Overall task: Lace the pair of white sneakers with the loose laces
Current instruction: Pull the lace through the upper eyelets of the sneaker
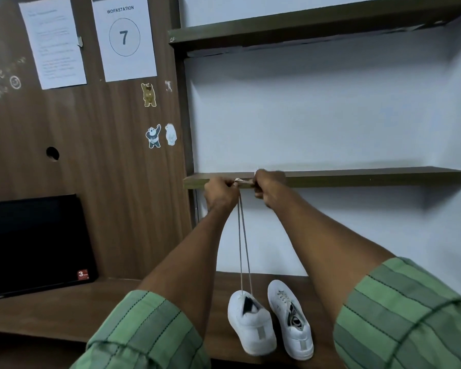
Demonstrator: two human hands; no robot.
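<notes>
Both arms are being held out and up, in front of the lower shelf (357,177). The lace (243,235) is being pinched by the left hand (220,194), fingers curled tight round it. The short stretch of lace at the top is being gripped by the right hand (268,187), also curled closed, just beside the left hand. Two strands of lace are being pulled taut straight down from the hands to the left sneaker (250,323).

The left sneaker is being tilted toe-up by the lace; whether its heel is touching the tabletop (64,310) cannot be told. The right sneaker (290,318) is lying flat on the tabletop, just beside the left one, laces already threaded through its front eyelets.

A dark monitor (35,243) is being propped at the tabletop's left. A "WORKSTATION 7" sheet (124,35) and bear stickers (160,135) are being shown on the wood panel behind.
</notes>
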